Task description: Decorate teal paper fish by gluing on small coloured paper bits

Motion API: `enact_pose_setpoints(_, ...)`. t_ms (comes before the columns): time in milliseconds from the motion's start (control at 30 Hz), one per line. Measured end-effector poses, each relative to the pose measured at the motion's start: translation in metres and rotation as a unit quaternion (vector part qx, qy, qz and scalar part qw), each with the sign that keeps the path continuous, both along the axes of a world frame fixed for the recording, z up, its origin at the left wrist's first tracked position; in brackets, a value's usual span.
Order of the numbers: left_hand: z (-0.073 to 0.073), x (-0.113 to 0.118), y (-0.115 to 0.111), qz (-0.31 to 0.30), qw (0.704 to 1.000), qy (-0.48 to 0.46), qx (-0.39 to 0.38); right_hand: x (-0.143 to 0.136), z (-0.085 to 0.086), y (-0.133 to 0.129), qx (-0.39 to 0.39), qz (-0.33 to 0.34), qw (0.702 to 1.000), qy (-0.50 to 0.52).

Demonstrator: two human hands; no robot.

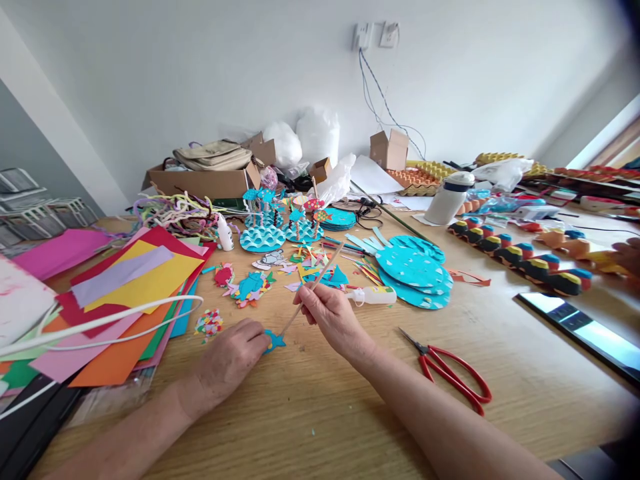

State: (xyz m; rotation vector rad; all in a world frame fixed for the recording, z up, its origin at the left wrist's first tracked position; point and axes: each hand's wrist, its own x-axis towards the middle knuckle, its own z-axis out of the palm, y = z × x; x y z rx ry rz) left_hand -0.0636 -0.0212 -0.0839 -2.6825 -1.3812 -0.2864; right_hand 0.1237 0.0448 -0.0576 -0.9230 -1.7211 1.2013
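Note:
My left hand (235,353) rests low over the table, its fingers together on a small blue paper fish (274,341) with yellow spots. Between the thumb and fingers of my right hand (333,317) is a thin wooden stick (327,267), slanting up to the right. The stick's lower end meets the fish near its tail. A glue bottle (375,295) lies just beyond my right hand. Red-handled scissors (450,373) lie to the right of my right forearm. Tiny coloured paper bits (209,323) sit beyond my left hand.
Coloured paper sheets (125,287) and a white cable (125,311) cover the left side. Blue wavy stands with fish (263,238) stand further back. Blue discs (417,273), painted egg-carton strips (520,260) and a dark glossy device (580,333) lie right. Another person's hand shows at the right edge.

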Motion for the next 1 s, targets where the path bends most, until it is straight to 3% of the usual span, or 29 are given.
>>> enact_pose_setpoints(133,0.004,-0.005,-0.004,0.010,0.999,-0.038,-0.013,-0.003,0.000,-0.006,0.014,0.047,0.999,-0.007)
enact_pose_setpoints(500,0.012,-0.013,-0.030,0.038,0.995,-0.084,-0.042,-0.009,0.018,-0.019,0.236,0.104,0.949,-0.182)
enact_pose_setpoints(700,0.007,-0.010,-0.036,0.052,0.996,-0.056,-0.046,-0.016,0.021,-0.019,0.259,0.110,0.932,-0.228)
enact_pose_setpoints(1000,0.003,-0.008,-0.037,0.065,0.996,-0.003,-0.062,-0.017,0.014,-0.022,0.263,0.118,0.931,-0.225)
